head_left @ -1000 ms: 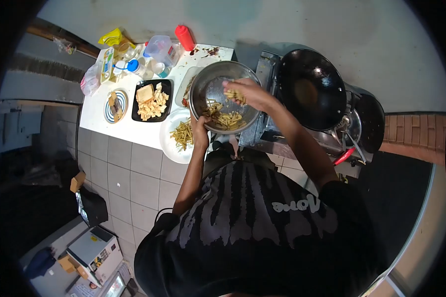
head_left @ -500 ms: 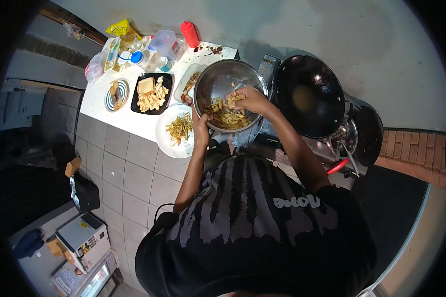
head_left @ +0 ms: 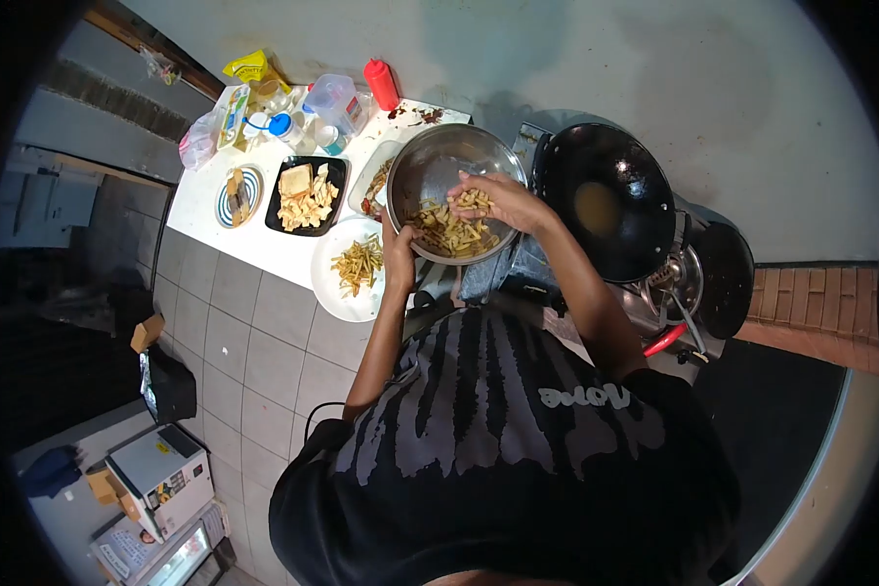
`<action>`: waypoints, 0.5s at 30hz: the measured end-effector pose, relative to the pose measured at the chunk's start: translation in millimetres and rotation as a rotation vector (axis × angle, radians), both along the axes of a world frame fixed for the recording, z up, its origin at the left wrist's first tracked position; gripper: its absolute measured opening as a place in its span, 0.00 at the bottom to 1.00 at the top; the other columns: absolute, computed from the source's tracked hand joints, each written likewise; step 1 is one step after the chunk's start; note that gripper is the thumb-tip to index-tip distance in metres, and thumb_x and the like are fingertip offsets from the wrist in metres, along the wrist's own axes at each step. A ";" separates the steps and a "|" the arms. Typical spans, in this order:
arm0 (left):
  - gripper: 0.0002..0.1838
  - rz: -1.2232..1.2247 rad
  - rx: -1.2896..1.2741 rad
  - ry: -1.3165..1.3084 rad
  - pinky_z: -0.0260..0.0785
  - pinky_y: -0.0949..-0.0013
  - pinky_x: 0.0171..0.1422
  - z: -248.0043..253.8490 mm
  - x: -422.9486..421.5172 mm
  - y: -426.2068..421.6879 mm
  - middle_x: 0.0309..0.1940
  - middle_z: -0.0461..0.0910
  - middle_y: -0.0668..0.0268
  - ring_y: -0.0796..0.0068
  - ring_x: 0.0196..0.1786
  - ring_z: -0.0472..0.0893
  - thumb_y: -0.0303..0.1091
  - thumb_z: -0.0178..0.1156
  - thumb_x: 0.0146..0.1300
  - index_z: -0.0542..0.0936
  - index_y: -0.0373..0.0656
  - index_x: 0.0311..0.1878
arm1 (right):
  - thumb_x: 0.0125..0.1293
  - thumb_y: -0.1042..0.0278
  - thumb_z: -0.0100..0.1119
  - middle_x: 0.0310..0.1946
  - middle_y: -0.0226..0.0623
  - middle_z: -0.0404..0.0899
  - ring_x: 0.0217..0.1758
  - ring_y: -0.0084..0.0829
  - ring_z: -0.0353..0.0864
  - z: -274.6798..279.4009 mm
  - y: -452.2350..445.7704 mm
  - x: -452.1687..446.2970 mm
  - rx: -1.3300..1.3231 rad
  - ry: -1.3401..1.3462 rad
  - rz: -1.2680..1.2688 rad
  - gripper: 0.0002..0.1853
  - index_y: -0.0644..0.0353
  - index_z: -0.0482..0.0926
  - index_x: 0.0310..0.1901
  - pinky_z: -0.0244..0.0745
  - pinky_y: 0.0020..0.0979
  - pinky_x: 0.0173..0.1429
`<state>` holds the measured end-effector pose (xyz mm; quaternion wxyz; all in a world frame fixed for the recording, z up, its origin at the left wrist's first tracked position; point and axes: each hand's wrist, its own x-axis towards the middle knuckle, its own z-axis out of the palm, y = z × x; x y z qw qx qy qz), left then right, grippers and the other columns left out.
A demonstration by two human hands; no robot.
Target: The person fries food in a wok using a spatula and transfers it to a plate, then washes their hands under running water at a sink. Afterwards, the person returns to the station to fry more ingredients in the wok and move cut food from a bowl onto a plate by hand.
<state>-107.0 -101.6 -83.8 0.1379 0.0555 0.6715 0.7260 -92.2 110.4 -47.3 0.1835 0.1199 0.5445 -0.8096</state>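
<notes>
A wide stainless steel bowl (head_left: 447, 148) is tilted in front of me, with a heap of cut fries (head_left: 447, 234) along its lower side. My left hand (head_left: 398, 252) grips the bowl's near left rim, thumb over the edge. Inside the bowl's right part, my right hand (head_left: 510, 202) is cupped, palm showing, with a small handful of fries resting in its fingers. Just left of the bowl, a white plate (head_left: 334, 301) carries another pile of fries. Partly hidden behind the bowl is a clear tray (head_left: 385, 156) of food.
On the white table (head_left: 273, 249) stand a black dish (head_left: 281, 223) of bread pieces, a striped plate (head_left: 249, 210), a red squeeze bottle (head_left: 382, 86) and several containers. To the right, a black wok (head_left: 606, 161) with some liquid sits near a gas burner (head_left: 666, 269).
My right hand has turned its palm more upward, lifting a handful of fries into clearer view. My left hand keeps its hold on the bowl. The whole view has shifted slightly.
</notes>
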 end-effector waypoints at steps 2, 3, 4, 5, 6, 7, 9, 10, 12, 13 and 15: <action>0.36 0.015 0.027 -0.086 0.64 0.71 0.53 -1.2 1.6 -0.1 0.47 0.71 0.58 0.68 0.46 0.70 0.31 0.47 0.50 0.57 0.36 0.66 | 0.70 0.52 0.49 0.41 0.47 0.78 0.44 0.33 0.81 18.5 6.9 7.9 -0.064 0.061 -0.075 0.24 0.72 0.76 0.45 0.79 0.26 0.51; 0.37 0.000 0.019 -0.118 0.64 0.71 0.53 -8.0 -0.5 -2.8 0.47 0.71 0.58 0.69 0.46 0.70 0.32 0.48 0.50 0.56 0.36 0.68 | 0.70 0.52 0.48 0.41 0.46 0.78 0.45 0.33 0.81 27.9 15.5 10.5 -0.068 0.058 -0.092 0.24 0.71 0.76 0.46 0.78 0.27 0.51; 0.38 0.033 0.064 -0.126 0.64 0.71 0.53 -15.9 0.8 -2.8 0.48 0.71 0.58 0.68 0.46 0.70 0.32 0.49 0.49 0.56 0.36 0.68 | 0.70 0.52 0.48 0.41 0.46 0.78 0.45 0.33 0.81 37.6 26.9 14.6 -0.066 0.055 -0.109 0.24 0.71 0.76 0.46 0.78 0.27 0.51; 0.32 0.034 0.071 -0.111 0.65 0.69 0.53 -20.8 0.6 -3.3 0.46 0.72 0.59 0.67 0.47 0.71 0.33 0.50 0.50 0.62 0.37 0.62 | 0.71 0.52 0.47 0.42 0.45 0.78 0.45 0.32 0.81 47.7 40.5 20.4 -0.022 0.096 -0.108 0.24 0.71 0.76 0.47 0.78 0.27 0.51; 0.26 0.034 0.078 -0.098 0.66 0.66 0.54 -27.8 -1.0 -5.5 0.45 0.72 0.60 0.66 0.48 0.72 0.35 0.50 0.50 0.68 0.38 0.55 | 0.71 0.52 0.46 0.42 0.44 0.79 0.45 0.32 0.81 57.6 54.4 28.2 0.023 0.133 -0.109 0.24 0.70 0.76 0.48 0.78 0.27 0.52; 0.28 0.043 0.082 -0.101 0.67 0.64 0.54 -45.7 -4.6 -10.5 0.46 0.72 0.59 0.64 0.49 0.73 0.35 0.51 0.49 0.66 0.39 0.57 | 0.71 0.52 0.45 0.42 0.44 0.79 0.44 0.32 0.81 70.4 68.1 38.1 0.064 0.164 -0.121 0.24 0.69 0.76 0.48 0.78 0.27 0.52; 0.29 0.037 0.114 -0.137 0.67 0.62 0.54 -36.3 -1.0 -9.3 0.47 0.70 0.59 0.64 0.48 0.73 0.35 0.52 0.49 0.65 0.40 0.58 | 0.71 0.51 0.44 0.43 0.43 0.79 0.45 0.33 0.81 82.3 101.1 50.8 0.116 0.127 -0.152 0.24 0.69 0.77 0.47 0.77 0.27 0.53; 0.29 0.040 0.145 -0.193 0.67 0.62 0.54 -33.9 1.9 -10.4 0.46 0.70 0.59 0.64 0.49 0.72 0.35 0.52 0.49 0.65 0.41 0.57 | 0.70 0.50 0.47 0.42 0.42 0.79 0.44 0.32 0.81 82.5 118.1 57.5 0.170 0.112 -0.156 0.25 0.69 0.77 0.47 0.77 0.26 0.52; 0.27 0.042 0.160 -0.201 0.65 0.62 0.56 -27.7 4.2 -9.9 0.45 0.69 0.61 0.66 0.49 0.71 0.34 0.51 0.50 0.65 0.41 0.56 | 0.69 0.51 0.50 0.39 0.41 0.80 0.40 0.30 0.82 70.9 144.5 68.6 0.318 0.023 -0.252 0.24 0.69 0.78 0.45 0.78 0.26 0.50; 0.26 0.038 0.168 -0.195 0.65 0.62 0.56 -32.2 3.0 -10.9 0.44 0.69 0.61 0.66 0.48 0.71 0.33 0.51 0.50 0.65 0.41 0.56 | 0.69 0.51 0.50 0.39 0.41 0.80 0.40 0.30 0.82 57.2 159.9 73.3 0.323 0.021 -0.258 0.24 0.69 0.78 0.45 0.78 0.26 0.50; 0.25 0.033 0.176 -0.190 0.65 0.62 0.55 -36.1 2.3 -12.0 0.43 0.69 0.62 0.66 0.48 0.71 0.32 0.51 0.50 0.65 0.41 0.55 | 0.68 0.53 0.52 0.35 0.38 0.80 0.36 0.29 0.82 15.7 188.8 82.4 0.398 -0.148 -0.275 0.21 0.68 0.78 0.43 0.80 0.27 0.44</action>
